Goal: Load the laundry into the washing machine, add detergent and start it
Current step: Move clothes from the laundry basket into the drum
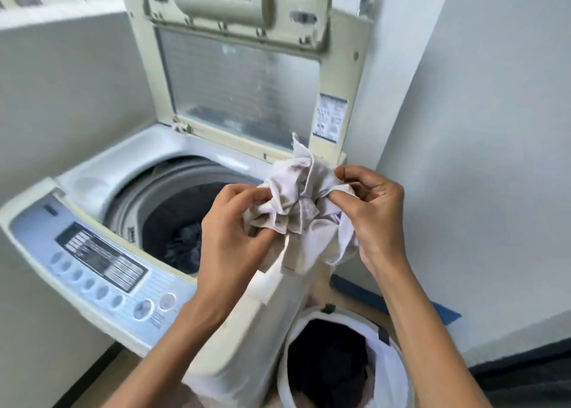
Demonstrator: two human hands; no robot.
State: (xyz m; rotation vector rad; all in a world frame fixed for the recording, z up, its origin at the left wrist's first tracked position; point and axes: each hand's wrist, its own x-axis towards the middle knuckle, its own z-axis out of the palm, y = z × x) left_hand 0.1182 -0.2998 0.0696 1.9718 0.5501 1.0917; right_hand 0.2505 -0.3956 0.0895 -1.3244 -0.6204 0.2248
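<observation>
A crumpled pale cloth (301,203) hangs above the right rim of the top-loading washing machine (92,172). My left hand (234,231) grips its left side and my right hand (370,213) pinches its right side. The lid (244,76) stands raised at the back. Dark clothes (182,225) lie inside the drum. A white mesh laundry basket (392,364) stands on the floor to the right of the machine, with dark laundry (327,364) in it.
The control panel (102,268) with buttons runs along the machine's front left. A grey partition wall (61,98) is on the left and a white wall (482,129) on the right. Blue tape (370,299) marks the floor by the right wall.
</observation>
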